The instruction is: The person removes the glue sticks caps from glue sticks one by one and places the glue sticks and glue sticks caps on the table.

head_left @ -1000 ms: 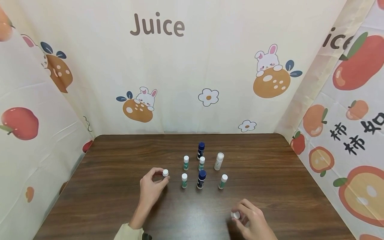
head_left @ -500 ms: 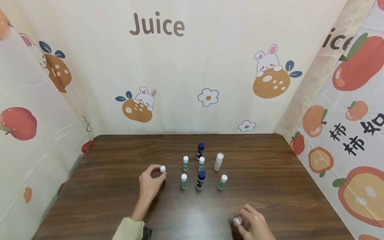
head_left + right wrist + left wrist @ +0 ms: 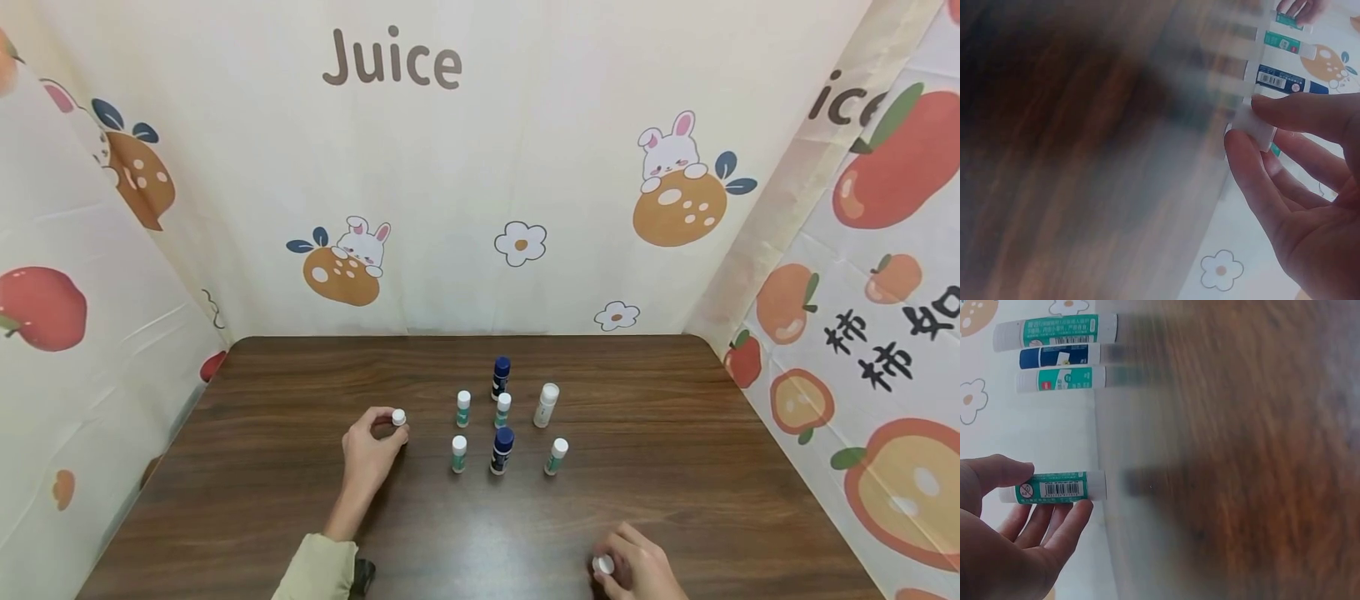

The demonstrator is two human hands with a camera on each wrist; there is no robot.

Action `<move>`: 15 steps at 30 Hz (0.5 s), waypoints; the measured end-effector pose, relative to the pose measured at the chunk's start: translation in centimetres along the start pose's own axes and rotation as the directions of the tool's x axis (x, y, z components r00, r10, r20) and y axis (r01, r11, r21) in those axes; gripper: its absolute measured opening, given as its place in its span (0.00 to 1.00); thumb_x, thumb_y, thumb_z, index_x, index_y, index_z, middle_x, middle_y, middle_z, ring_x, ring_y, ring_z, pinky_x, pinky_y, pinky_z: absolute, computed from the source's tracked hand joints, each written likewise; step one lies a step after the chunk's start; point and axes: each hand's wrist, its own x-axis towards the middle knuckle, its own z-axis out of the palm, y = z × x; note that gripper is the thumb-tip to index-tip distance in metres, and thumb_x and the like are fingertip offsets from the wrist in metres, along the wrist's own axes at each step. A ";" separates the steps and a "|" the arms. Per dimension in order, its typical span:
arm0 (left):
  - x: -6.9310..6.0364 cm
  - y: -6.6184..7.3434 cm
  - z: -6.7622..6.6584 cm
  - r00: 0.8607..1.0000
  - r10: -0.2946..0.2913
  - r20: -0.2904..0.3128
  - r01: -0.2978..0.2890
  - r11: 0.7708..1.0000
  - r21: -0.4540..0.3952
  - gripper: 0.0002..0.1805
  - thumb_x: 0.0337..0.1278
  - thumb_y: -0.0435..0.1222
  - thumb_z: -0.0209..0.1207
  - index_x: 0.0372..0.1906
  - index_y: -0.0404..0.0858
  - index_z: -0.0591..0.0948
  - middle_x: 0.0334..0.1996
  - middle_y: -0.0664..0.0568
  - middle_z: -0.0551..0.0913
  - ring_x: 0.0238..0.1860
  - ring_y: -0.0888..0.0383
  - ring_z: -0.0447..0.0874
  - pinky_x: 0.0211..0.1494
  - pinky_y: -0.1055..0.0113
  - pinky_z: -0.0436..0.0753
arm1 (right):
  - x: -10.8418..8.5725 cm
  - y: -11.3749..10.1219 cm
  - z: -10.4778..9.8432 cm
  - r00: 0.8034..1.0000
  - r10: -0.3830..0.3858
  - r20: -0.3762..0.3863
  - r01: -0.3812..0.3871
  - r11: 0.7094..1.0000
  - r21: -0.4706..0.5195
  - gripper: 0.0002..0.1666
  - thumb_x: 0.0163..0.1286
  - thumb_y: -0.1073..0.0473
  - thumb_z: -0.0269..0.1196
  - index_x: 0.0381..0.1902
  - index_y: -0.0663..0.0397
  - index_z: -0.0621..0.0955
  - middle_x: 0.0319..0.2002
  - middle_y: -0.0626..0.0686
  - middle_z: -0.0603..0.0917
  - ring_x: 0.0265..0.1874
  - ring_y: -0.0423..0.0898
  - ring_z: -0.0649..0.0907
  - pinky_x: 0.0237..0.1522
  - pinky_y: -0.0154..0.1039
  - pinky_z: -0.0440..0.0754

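The left hand point(image 3: 369, 454) pinches a green-labelled glue stick with a white cap point(image 3: 399, 416), left of the group of sticks. In the left wrist view the thumb and fingers hold that stick point(image 3: 1054, 488) around its label. Near the table's front right, the right hand point(image 3: 641, 567) grips a small white cylindrical piece point(image 3: 603, 565). The right wrist view shows the white piece point(image 3: 1254, 127) between thumb and forefinger; whether more of it is hidden cannot be told.
Several upright glue sticks stand mid-table: green-labelled ones with white caps point(image 3: 458, 455), [two] blue ones, the front blue stick point(image 3: 502, 452) nearest, and a white one point(image 3: 547, 406) at right. Printed curtains point(image 3: 450, 167) rise behind the brown table point(image 3: 300, 383).
The left hand has moved left and slightly away with its glue stick. The right hand has shifted slightly right and nearer the front edge with the white piece.
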 end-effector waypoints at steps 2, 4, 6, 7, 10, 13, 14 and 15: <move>0.2 -0.1 0.0 1.000 -0.002 0.004 0.002 1.000 0.003 0.14 0.41 0.31 0.68 0.38 0.38 0.82 0.36 0.47 0.85 0.42 0.50 0.83 0.48 0.57 0.74 | -0.1 0.2 0.0 1.000 -0.005 -0.005 0.005 1.000 -0.007 0.19 0.39 0.72 0.73 0.27 0.50 0.79 0.29 0.40 0.71 0.24 0.29 0.67 0.19 0.28 0.67; 0.4 -0.3 0.0 1.000 -0.004 0.008 0.004 1.000 0.004 0.14 0.41 0.31 0.68 0.38 0.37 0.82 0.36 0.46 0.85 0.43 0.50 0.82 0.49 0.57 0.73 | -0.3 0.4 0.0 1.000 -0.012 -0.010 0.012 1.000 -0.011 0.19 0.38 0.71 0.73 0.27 0.49 0.78 0.28 0.38 0.70 0.24 0.28 0.66 0.19 0.28 0.66; 0.6 -0.4 0.0 1.000 -0.009 0.012 0.009 1.000 0.006 0.14 0.42 0.31 0.68 0.39 0.37 0.82 0.37 0.46 0.85 0.45 0.50 0.82 0.50 0.57 0.73 | -0.4 0.7 0.0 1.000 -0.013 -0.010 0.013 1.000 -0.012 0.19 0.38 0.71 0.73 0.26 0.48 0.78 0.27 0.37 0.68 0.23 0.27 0.66 0.19 0.27 0.65; 0.6 -0.4 0.0 1.000 -0.010 0.014 0.010 1.000 0.007 0.14 0.42 0.31 0.67 0.39 0.37 0.82 0.37 0.45 0.85 0.45 0.49 0.81 0.51 0.56 0.72 | -0.5 0.7 0.0 1.000 -0.016 -0.013 0.016 1.000 -0.013 0.19 0.38 0.71 0.73 0.26 0.48 0.78 0.27 0.37 0.68 0.23 0.27 0.66 0.18 0.27 0.65; 0.8 -0.5 0.0 1.000 -0.015 0.017 0.015 1.000 0.009 0.14 0.42 0.31 0.67 0.39 0.37 0.82 0.37 0.45 0.85 0.46 0.49 0.81 0.51 0.56 0.72 | -0.7 1.0 0.0 1.000 -0.011 0.000 0.011 1.000 0.003 0.18 0.39 0.71 0.73 0.26 0.48 0.79 0.26 0.37 0.68 0.22 0.27 0.66 0.17 0.27 0.65; 0.9 -0.7 0.0 1.000 -0.017 0.014 0.017 1.000 0.008 0.14 0.42 0.31 0.67 0.39 0.37 0.82 0.37 0.44 0.85 0.45 0.50 0.81 0.51 0.57 0.72 | -0.9 1.2 0.1 1.000 -0.022 -0.006 0.022 1.000 0.003 0.18 0.40 0.71 0.73 0.26 0.48 0.79 0.26 0.37 0.68 0.21 0.27 0.66 0.16 0.26 0.66; 1.0 -0.8 0.0 1.000 -0.019 0.011 0.019 1.000 0.007 0.14 0.42 0.31 0.67 0.39 0.37 0.82 0.36 0.44 0.85 0.45 0.50 0.81 0.50 0.58 0.72 | -1.0 1.2 0.1 1.000 -0.023 -0.004 0.023 1.000 0.003 0.18 0.40 0.71 0.73 0.26 0.48 0.78 0.26 0.37 0.68 0.21 0.27 0.66 0.15 0.26 0.66; 1.0 -0.8 0.0 1.000 -0.019 0.008 0.019 1.000 0.007 0.14 0.42 0.31 0.67 0.39 0.37 0.82 0.36 0.44 0.86 0.44 0.50 0.81 0.50 0.58 0.72 | -1.0 1.2 0.2 1.000 -0.029 -0.012 0.029 1.000 -0.005 0.19 0.40 0.72 0.73 0.26 0.48 0.78 0.26 0.37 0.67 0.21 0.27 0.66 0.15 0.25 0.65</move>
